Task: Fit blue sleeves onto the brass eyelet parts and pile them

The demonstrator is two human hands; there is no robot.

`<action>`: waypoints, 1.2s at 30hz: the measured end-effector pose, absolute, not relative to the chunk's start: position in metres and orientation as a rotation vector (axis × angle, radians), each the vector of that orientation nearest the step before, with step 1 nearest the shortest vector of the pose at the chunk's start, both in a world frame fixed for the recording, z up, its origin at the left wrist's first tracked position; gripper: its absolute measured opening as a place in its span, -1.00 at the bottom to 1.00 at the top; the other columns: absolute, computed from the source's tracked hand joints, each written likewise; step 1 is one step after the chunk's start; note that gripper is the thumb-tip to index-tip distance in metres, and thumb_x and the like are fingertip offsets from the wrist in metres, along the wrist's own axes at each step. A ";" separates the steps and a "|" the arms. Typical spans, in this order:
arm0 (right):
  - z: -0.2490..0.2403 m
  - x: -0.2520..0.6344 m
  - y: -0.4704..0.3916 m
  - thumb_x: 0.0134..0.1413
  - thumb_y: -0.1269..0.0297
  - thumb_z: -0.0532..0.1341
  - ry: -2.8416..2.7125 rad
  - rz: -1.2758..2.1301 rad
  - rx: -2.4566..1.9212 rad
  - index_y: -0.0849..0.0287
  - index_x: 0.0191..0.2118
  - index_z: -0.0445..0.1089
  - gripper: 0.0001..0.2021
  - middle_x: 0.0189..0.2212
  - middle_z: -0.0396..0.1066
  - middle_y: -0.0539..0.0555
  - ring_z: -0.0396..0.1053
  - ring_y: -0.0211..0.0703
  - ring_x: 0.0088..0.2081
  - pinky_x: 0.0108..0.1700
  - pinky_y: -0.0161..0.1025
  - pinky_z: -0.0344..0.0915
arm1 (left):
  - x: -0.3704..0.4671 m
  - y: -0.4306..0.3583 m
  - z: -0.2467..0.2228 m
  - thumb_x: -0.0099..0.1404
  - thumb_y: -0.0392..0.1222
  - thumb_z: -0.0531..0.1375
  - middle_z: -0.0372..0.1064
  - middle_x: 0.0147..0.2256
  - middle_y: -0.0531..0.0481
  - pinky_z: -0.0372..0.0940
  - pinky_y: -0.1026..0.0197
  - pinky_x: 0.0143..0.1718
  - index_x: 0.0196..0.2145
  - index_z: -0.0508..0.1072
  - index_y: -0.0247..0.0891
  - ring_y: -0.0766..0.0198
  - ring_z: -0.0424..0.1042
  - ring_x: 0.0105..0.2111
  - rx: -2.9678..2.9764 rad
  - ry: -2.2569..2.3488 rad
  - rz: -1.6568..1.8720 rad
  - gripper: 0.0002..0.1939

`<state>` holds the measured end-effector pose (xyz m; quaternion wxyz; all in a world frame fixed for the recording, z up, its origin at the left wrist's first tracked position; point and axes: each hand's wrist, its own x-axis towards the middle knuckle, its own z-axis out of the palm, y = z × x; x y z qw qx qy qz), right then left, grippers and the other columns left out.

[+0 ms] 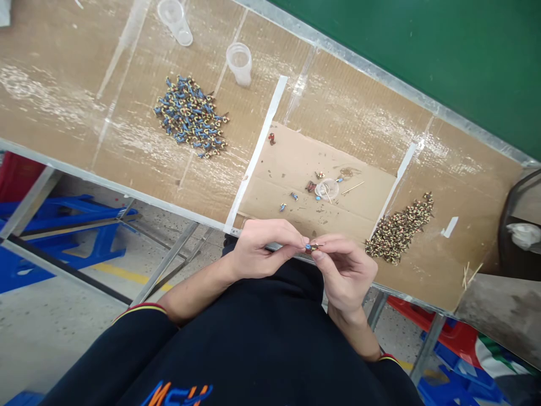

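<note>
My left hand (pixel 266 248) and my right hand (pixel 346 270) meet at the table's front edge, both pinching one small blue and yellow figure (pixel 311 247) between their fingertips. Just beyond them lies a cardboard sheet (pixel 291 163) taped to the table. On it are a small clear dish (pixel 329 190) with a stick in it, two small blue pieces (pixel 294 196) (pixel 283 207), dark red pieces (pixel 311 186) and a red figure (pixel 271 138). A large pile of blue and yellow figures (pixel 192 118) lies to the left, and a pile of dark and yellowish pieces (pixel 399 231) to the right.
Two clear plastic cups (pixel 239 63) (pixel 175 21) lie on the far left part of the table (pixel 359 96). Thin sticks (pixel 471 275) rest near its right end, with a white strip (pixel 451 226) nearby. Blue stools (pixel 76 225) stand below the table.
</note>
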<state>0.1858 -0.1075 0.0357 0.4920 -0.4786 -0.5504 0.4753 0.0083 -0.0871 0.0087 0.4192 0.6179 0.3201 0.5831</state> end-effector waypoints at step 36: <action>0.021 0.201 -0.095 0.27 0.47 0.37 -1.735 0.786 -1.016 -0.10 0.14 0.56 -0.59 -0.19 0.67 0.07 0.64 -0.13 -0.26 -0.29 -0.20 0.61 | 0.016 -0.101 0.010 0.35 -0.15 0.43 0.67 -0.39 -0.12 0.58 0.34 -0.38 -0.29 0.64 -0.33 0.25 0.67 -0.45 1.016 0.970 1.264 -0.82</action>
